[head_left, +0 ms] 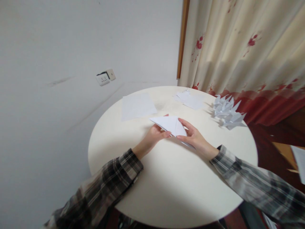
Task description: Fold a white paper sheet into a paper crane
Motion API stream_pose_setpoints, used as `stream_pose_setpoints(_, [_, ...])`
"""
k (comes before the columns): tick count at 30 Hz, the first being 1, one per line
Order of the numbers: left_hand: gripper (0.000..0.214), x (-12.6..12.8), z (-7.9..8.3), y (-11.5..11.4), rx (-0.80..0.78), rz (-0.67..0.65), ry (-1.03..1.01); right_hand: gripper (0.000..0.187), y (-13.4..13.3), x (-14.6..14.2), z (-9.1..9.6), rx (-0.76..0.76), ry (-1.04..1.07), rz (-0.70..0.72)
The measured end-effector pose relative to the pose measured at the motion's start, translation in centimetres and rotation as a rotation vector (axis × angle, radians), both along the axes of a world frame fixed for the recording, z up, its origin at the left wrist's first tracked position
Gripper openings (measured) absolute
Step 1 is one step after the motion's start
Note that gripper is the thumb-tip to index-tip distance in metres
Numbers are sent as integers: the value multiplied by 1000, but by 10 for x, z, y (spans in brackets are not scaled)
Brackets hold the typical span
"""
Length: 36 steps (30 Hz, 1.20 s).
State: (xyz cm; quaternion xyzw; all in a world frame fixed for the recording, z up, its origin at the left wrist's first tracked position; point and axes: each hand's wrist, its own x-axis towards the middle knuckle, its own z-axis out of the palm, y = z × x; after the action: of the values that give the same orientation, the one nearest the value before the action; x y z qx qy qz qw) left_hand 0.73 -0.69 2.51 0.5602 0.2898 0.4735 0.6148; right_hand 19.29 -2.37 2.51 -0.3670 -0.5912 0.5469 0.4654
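Left hand (153,135) and right hand (195,137) angle inward, pinching folded paper (166,122); this side of them, worktop (181,190) stretches to its curved edge.

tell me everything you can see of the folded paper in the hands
The folded paper is plain white and looks thin, with more than one layer. It has a sharp corner pointing left, and a line, likely a crease or flap edge, runs down its face near the right hand. Both that hand and the left hand grip it, over the white table.
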Motion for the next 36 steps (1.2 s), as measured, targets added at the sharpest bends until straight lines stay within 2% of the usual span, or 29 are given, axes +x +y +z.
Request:
stream_pose_setpoints(8, [82,0,-3,8,74,78,57,88,0,0,-4,91,-72,59])
stream_pose_setpoints(17, [77,-2,-2,8,130,73,66,70,1,1,-6,91,-1,56])
stream_pose_setpoints(20, [76,-2,-2,8,126,61,59,70,0,2,-5,101,-32,43])
stream_pose_setpoints(24, [69,-1,-1,8,107,46,38,73,0,3,-5,163,-110,44])
stream_pose_setpoints(30, [46,-3,0,6,133,30,45,66,4,4,-11,218,-116,76])
stream_pose_setpoints(33, [42,-6,-1,6,133,4,56,56,2,4,-7,245,-118,25])
stream_pose_setpoints(36, [40,-6,0,4,164,50,96,49,-2,4,1,318,-208,-54])
